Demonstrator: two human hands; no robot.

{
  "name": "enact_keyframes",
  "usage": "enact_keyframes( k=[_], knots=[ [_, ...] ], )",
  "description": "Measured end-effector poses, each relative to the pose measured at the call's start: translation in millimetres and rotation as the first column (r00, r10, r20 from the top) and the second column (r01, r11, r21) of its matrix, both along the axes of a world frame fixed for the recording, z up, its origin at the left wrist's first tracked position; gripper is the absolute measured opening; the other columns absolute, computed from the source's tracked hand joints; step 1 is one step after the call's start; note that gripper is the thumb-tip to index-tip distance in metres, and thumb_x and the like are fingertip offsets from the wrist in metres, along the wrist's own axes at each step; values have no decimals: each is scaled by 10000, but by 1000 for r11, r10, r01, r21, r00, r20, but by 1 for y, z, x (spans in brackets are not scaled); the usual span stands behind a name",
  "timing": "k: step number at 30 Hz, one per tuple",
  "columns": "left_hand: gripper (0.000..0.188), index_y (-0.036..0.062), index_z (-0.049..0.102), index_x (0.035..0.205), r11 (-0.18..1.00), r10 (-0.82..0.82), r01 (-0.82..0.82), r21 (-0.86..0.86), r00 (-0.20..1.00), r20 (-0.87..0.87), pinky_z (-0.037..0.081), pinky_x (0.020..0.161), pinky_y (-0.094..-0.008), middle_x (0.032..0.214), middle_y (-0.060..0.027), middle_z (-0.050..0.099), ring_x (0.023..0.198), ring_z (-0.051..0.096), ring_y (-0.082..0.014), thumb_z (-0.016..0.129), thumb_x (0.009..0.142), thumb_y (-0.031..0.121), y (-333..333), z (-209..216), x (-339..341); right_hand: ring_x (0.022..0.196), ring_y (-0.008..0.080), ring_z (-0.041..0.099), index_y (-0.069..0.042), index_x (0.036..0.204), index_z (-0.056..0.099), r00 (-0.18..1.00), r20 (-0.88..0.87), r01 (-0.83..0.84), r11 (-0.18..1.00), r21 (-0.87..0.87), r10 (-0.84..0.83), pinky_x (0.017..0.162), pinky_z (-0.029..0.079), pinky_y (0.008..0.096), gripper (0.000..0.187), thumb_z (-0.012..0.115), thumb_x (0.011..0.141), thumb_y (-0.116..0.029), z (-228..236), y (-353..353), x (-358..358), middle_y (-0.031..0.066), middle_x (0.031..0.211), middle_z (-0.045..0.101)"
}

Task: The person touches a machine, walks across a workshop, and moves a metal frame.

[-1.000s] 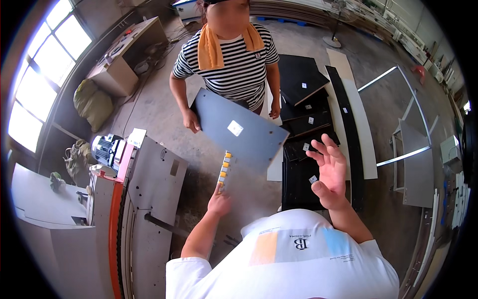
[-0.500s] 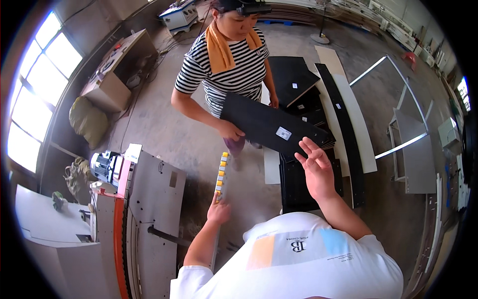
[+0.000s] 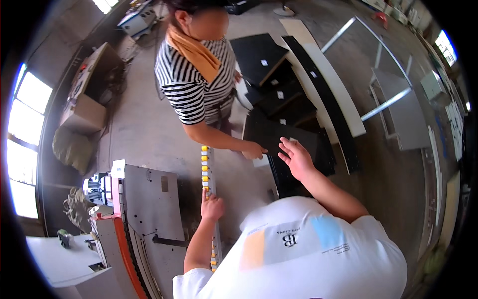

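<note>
My left hand [image 3: 213, 207] rests on a narrow rail of yellow and white rollers [image 3: 204, 167]. Its index finger stretches along the rail while the other fingers curl loosely, with no object in them. To the right, my right hand [image 3: 298, 160] hovers over a black panel [image 3: 264, 130], fingers apart and holding nothing; whether it touches the panel is unclear. A co-worker in a striped shirt grips the panel's near left corner with one hand [image 3: 255, 150]. That panel lies over a stack of black boards [image 3: 286, 182], partly hidden by my right arm.
Farther back are more black panels with white labels [image 3: 259, 57]. A long black strip [image 3: 323, 94] and pale boards [image 3: 343, 102] lie right of them. A metal frame [image 3: 386, 104] stands beyond. On my left is a machine with a grey plate [image 3: 152, 199] and motor [image 3: 97, 189].
The co-worker has lowered the black panel onto the stack and leaned over it. My view has shifted right. My right hand stays raised near the panel, my left on the roller rail.
</note>
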State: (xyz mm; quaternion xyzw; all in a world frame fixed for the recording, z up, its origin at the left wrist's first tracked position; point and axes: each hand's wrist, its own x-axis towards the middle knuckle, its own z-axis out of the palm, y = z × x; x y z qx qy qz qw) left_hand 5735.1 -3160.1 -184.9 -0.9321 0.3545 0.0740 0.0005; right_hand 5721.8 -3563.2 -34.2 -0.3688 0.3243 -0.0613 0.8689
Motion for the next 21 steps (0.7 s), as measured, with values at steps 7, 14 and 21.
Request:
enact_keyframes(
  k=[7, 14, 21],
  knots=[
    [186, 97, 650, 777, 993, -15, 18, -119, 999, 28, 183, 1289, -584, 827, -45, 719, 1000, 661, -204, 632, 888, 246, 2, -12, -1, 1130, 118, 624, -164, 1046, 670, 990, -119, 78, 997, 6, -77, 945, 507, 345, 130, 753, 960, -215, -45, -9, -58, -27, 1190, 700],
    [157, 108, 634, 781, 988, -18, 23, -154, 999, 36, 198, 1289, -572, 810, -31, 705, 976, 654, -204, 643, 882, 228, -1, -3, -2, 1106, 112, 635, -161, 1060, 684, 974, -207, 81, 996, -39, -87, 931, 507, 341, 129, 750, 962, -214, -43, -14, -98, -34, 1153, 699],
    [104, 112, 668, 841, 983, 54, -44, -179, 997, 49, 196, 1268, -617, 868, -36, 728, 1052, 648, -222, 658, 859, 214, -13, -4, -11, 993, 106, 676, -140, 1070, 687, 977, -147, -150, 987, 49, 156, 851, 535, 303, 132, 732, 976, -220, -38, -21, -108, -29, 1042, 719]
  ],
)
